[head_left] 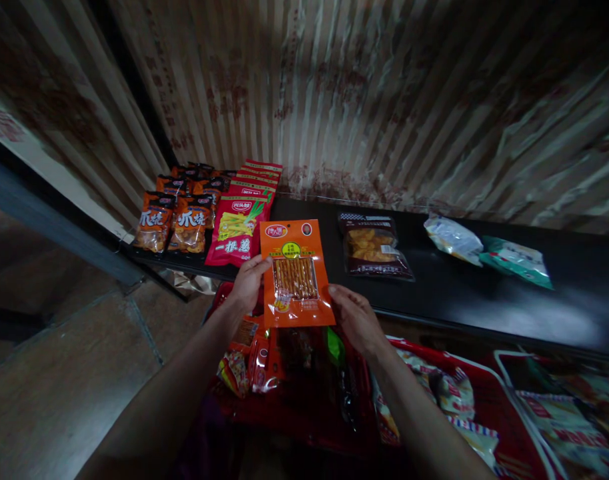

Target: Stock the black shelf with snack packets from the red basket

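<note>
Head view: what are the hands doing?
– The left hand (247,283) and right hand (357,320) each pinch a side edge of an orange snack packet (295,273).
– Where is it?
– Over the near edge of the black counter (484,293), just right of a red packet (237,230) lying there. Below, dimly, is what looks like a red basket (304,407).

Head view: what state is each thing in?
orange packet: held face-up in both hands
left hand: fingers gripping its left edge
right hand: fingers gripping its lower right edge
red packets: overlapping on shelf
dark packet: flat on shelf
white bag: lying crumpled
green bag: lying beside it
</note>
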The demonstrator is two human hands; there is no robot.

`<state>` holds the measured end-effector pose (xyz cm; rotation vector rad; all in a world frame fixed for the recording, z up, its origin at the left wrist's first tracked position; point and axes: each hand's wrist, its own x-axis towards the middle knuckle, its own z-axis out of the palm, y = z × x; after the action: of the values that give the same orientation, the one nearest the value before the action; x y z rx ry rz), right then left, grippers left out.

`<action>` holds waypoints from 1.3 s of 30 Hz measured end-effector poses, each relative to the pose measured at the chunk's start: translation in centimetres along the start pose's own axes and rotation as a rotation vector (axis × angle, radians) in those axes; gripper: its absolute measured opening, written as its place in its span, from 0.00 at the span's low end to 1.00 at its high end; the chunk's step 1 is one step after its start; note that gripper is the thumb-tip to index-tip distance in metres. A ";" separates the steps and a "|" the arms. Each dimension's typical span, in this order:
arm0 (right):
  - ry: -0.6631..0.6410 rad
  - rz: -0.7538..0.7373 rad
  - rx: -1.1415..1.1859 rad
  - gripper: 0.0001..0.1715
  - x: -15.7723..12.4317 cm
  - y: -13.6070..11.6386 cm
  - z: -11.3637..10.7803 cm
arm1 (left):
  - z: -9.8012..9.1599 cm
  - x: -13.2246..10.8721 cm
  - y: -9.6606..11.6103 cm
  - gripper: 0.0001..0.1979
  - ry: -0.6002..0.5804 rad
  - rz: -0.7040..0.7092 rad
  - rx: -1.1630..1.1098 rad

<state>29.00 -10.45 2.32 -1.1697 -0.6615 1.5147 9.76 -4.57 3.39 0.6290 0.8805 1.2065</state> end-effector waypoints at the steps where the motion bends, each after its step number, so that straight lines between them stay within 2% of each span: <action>1: -0.018 -0.006 -0.006 0.16 -0.2 0.1 -0.1 | 0.0 0.1 0.1 0.16 0.010 0.012 -0.005; 7: -0.132 0.023 -0.103 0.19 -0.8 0.4 -0.2 | 0.2 0.3 0.0 0.17 0.024 0.050 -0.024; 15: -0.041 0.004 -0.041 0.19 -0.7 0.2 0.5 | 0.5 0.2 -0.1 0.16 0.009 0.058 -0.015; 22: 0.091 -0.045 0.050 0.19 0.5 0.4 -0.3 | 0.2 -0.2 -0.4 0.16 -0.148 -0.023 0.051; 25: 0.115 -0.063 0.090 0.18 0.8 0.3 -0.3 | 0.5 -0.6 -0.6 0.19 -0.204 -0.053 0.041; 31: 0.125 -0.139 0.085 0.16 1.1 0.4 0.1 | 0.9 -1.4 -1.1 0.35 -0.277 -0.090 0.016; 36: 0.133 -0.147 0.081 0.17 1.1 0.6 0.4 | 0.6 -1.4 -1.6 0.39 -0.331 -0.093 -0.016; 39: 0.119 -0.145 0.065 0.17 1.1 0.5 0.5 | 0.3 -1.2 -1.9 0.40 -0.298 -0.084 0.000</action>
<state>28.42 -9.49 1.66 -1.1285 -0.5994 1.3246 10.88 -6.15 2.32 0.7422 0.6489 1.0055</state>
